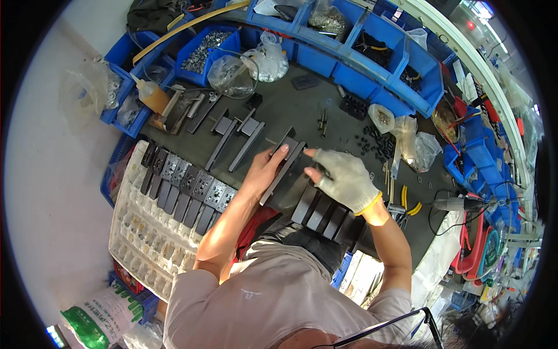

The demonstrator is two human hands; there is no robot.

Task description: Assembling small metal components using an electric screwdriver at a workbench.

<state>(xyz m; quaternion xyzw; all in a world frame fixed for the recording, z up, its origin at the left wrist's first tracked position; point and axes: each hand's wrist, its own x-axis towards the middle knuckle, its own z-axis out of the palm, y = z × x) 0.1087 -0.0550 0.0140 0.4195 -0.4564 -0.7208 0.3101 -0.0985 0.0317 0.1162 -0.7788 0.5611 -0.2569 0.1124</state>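
Observation:
My bare left hand (268, 168) is closed around a long dark grey bar-shaped part (283, 170) with a block near its upper end, held at a slant over the bench. My right hand (344, 177) wears a pale knit glove with a yellow cuff; thumb and forefinger poke out bare. Those two fingers are apart beside the part's upper right end, and nothing shows between them. Two similar dark parts (247, 141) lie to the left of my left hand. Below my right hand, several dark bars (322, 214) sit in a row near the bench's front edge.
A pale molded tray (152, 244) with a row of dark lock-like parts (192, 185) stands at left. Small black pieces (375, 142) lie scattered at right, near yellow-handled pliers (411, 203). Blue bins (372, 55) line the back; a bottle of amber liquid (152, 96) stands at far left.

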